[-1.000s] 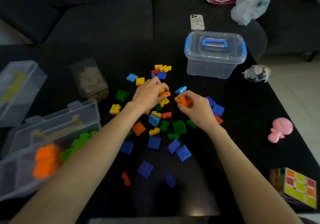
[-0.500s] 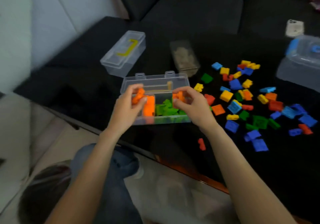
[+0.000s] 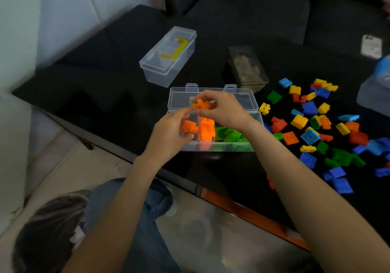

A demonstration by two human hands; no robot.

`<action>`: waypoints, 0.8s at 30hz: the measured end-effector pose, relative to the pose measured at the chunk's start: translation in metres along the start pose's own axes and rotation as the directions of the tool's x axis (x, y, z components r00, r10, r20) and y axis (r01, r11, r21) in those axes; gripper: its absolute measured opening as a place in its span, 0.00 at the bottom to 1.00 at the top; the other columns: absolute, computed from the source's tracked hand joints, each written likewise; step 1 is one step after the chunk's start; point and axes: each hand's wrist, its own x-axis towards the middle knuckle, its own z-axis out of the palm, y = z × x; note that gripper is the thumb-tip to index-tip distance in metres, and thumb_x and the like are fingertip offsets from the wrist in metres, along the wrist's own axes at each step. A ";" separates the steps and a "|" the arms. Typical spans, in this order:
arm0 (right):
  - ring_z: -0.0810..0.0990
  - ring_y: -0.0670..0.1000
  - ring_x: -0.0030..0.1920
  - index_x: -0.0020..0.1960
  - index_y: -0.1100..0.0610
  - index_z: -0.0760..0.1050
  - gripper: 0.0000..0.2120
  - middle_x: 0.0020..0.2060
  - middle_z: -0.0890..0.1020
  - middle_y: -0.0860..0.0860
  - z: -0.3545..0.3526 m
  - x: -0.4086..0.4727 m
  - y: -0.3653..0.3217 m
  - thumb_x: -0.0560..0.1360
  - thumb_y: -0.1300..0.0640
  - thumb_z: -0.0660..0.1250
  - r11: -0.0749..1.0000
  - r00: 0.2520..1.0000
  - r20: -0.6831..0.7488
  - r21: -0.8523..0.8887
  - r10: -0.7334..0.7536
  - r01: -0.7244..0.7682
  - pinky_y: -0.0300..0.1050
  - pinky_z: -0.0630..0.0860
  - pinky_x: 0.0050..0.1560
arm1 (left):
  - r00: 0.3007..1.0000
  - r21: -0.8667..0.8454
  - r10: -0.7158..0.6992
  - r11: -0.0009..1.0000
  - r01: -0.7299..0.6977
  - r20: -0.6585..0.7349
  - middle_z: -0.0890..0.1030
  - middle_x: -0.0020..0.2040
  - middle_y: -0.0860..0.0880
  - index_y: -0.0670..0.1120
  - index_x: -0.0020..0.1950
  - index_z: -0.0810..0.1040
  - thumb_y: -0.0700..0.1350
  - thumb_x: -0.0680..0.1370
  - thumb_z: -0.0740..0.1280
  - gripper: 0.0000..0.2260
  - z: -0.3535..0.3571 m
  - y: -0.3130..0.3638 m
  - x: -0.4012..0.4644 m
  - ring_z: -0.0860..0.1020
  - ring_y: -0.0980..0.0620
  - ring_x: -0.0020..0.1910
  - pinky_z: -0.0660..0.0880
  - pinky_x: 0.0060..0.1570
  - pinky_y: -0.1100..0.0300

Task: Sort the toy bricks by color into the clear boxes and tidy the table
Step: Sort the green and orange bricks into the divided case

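Note:
An open clear compartment box [image 3: 234, 147] stands at the table's near edge, its lid [image 3: 244, 100] tipped back. One compartment holds stacked orange bricks [image 3: 206, 131], the one to its right holds green bricks [image 3: 230, 135]. My left hand [image 3: 171, 133] hovers over the box's left end, holding orange bricks [image 3: 189, 126]. My right hand [image 3: 223, 110] is above the box, pinching another orange brick [image 3: 201, 104]. Loose bricks [image 3: 312, 125] in yellow, blue, red, green and orange are scattered on the black table to the right.
A shut clear box [image 3: 168, 57] with a yellow piece inside stands behind the open box. A dark clear box [image 3: 247, 70] sits behind to the right. At the far right edge a blue-handled tub [image 3: 375, 91] and a phone [image 3: 371, 45]. My knee [image 3: 135, 205] is below.
Both hands left the brick pile carrying orange bricks and reached the compartment box. The view swung left. Since half a second ago my right hand rose and moved left above the orange compartment.

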 end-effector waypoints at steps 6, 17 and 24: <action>0.74 0.46 0.50 0.58 0.52 0.76 0.13 0.49 0.77 0.47 0.004 0.012 -0.009 0.73 0.54 0.70 0.971 0.993 0.113 -0.232 -0.025 0.051 0.35 0.66 0.41 | 0.998 -0.129 -0.063 0.990 0.061 -0.008 0.75 0.59 0.54 0.48 0.65 0.72 0.43 0.73 0.71 0.22 -0.005 -0.012 -0.009 0.73 0.61 0.54 0.71 0.50 0.73; 0.78 0.49 0.54 0.62 0.52 0.75 0.19 0.57 0.78 0.51 0.008 0.025 -0.020 0.72 0.56 0.71 0.919 0.978 0.205 -0.380 -0.027 0.105 0.41 0.73 0.49 | 0.982 0.095 0.119 0.990 -0.106 -0.149 0.79 0.50 0.49 0.45 0.52 0.79 0.46 0.73 0.69 0.09 0.003 -0.024 -0.012 0.75 0.55 0.49 0.70 0.49 0.66; 0.75 0.43 0.49 0.57 0.54 0.78 0.10 0.53 0.80 0.50 -0.007 0.005 -0.018 0.77 0.56 0.65 0.966 0.998 0.004 -0.252 -0.065 0.064 0.38 0.71 0.49 | 0.987 0.217 0.127 0.971 -0.104 -0.097 0.78 0.54 0.50 0.50 0.55 0.78 0.45 0.73 0.69 0.11 0.002 -0.017 0.001 0.74 0.52 0.53 0.68 0.47 0.63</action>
